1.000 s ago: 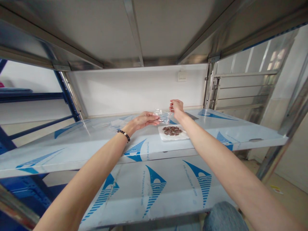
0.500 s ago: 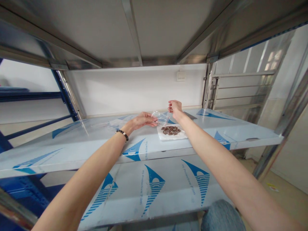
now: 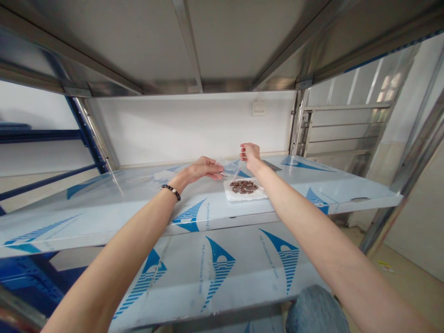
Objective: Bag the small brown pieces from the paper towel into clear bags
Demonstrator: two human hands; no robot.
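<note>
My left hand [image 3: 201, 169], with a dark beaded bracelet [image 3: 170, 192] on its wrist, pinches one side of a thin clear plastic bag [image 3: 229, 168]. My right hand [image 3: 250, 155] holds the bag's upper edge between its fingertips, so the film stretches between both hands. Just below them, a pile of small brown pieces [image 3: 243, 187] lies on a white paper sheet [image 3: 243, 196]. Neither hand touches the pile. Whether the bag holds anything is hard to tell.
The hands work over a steel shelf [image 3: 104, 217] covered in blue-printed protective film. A dark flat object [image 3: 272, 165] lies at its back. Another shelf [image 3: 173, 41] sits overhead, with a lower shelf [image 3: 222, 273] beneath. A denim-covered knee [image 3: 314, 311] shows below.
Both hands still hold the bag, and the film looks pulled flatter between them. The whole scene has drifted slightly left and up in the view. The brown pile has not shifted on its paper.
</note>
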